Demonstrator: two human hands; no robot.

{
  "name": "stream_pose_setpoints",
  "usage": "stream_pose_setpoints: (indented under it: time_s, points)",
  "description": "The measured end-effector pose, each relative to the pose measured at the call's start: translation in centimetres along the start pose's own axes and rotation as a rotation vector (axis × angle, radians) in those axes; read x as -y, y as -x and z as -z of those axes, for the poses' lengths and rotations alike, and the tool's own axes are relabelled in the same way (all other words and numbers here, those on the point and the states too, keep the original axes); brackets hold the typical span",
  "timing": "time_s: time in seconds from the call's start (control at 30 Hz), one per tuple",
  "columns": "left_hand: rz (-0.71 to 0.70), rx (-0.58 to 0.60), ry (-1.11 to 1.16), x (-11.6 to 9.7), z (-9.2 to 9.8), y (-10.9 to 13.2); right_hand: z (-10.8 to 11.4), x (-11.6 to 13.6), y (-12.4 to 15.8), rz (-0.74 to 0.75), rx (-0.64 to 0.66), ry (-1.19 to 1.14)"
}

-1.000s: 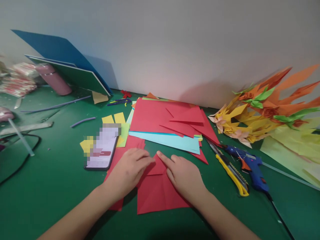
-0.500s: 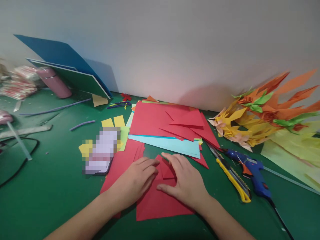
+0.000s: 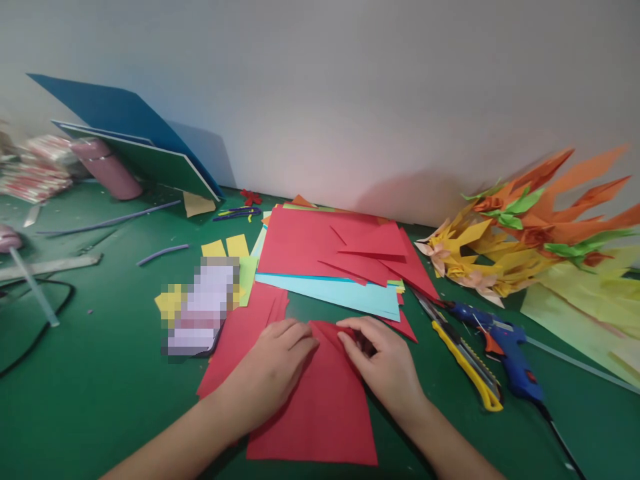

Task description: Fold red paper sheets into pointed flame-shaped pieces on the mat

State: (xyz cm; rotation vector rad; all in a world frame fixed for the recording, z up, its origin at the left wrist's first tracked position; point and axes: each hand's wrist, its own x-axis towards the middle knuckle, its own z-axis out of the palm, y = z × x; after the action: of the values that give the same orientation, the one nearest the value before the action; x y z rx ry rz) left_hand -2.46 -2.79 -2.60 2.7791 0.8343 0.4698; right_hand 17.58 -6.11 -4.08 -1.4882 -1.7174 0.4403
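A sheet of red paper (image 3: 320, 420) lies in front of me, with a fold at its far end and its near edge flat on the table. My left hand (image 3: 280, 363) rests on the sheet's left side, fingers curled together with the tips at the fold; the paper under them is hidden. Between thumb and forefinger, my right hand (image 3: 387, 357) pinches the far right edge of the same sheet. Another red sheet (image 3: 240, 340) shows partly beneath my left forearm.
Behind the hands is a stack of coloured paper (image 3: 300, 240). A phone (image 3: 203, 307) lies left. To the right are a yellow utility knife (image 3: 465, 360), a blue glue gun (image 3: 515, 360) and paper flowers (image 3: 540, 227). A pink bottle (image 3: 110, 170) leans against boards (image 3: 150, 153).
The red sheet has turned and come a little nearer to me. My right hand has gone from fingers spread over the folded corner to a pinch on the sheet's edge.
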Motion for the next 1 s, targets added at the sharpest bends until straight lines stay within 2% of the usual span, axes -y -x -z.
stream_pose_setpoints:
  time_s: [0.2, 0.4, 0.6, 0.77, 1.0]
  points:
    - [0.001, -0.007, 0.023, 0.1, -0.5, 0.1, 0.0, -0.5, 0.1, 0.155, -0.023, 0.111]
    - [0.040, 0.019, 0.040, 0.2, -0.6, 0.2, 0.5, -0.5, 0.7, 0.293, 0.095, 0.231]
    - [0.068, 0.047, 0.045, 0.0, -0.5, -0.1, 0.8, -0.2, 1.2, 0.291, 0.165, 0.296]
    - [0.092, 0.064, -0.004, -0.1, -0.4, -0.2, 0.8, -0.3, 1.4, 0.302, 0.134, 0.285]
    - [0.068, 0.077, 0.010, -0.2, -0.3, -0.3, 1.0, 0.1, 1.1, 0.313, 0.160, 0.311]
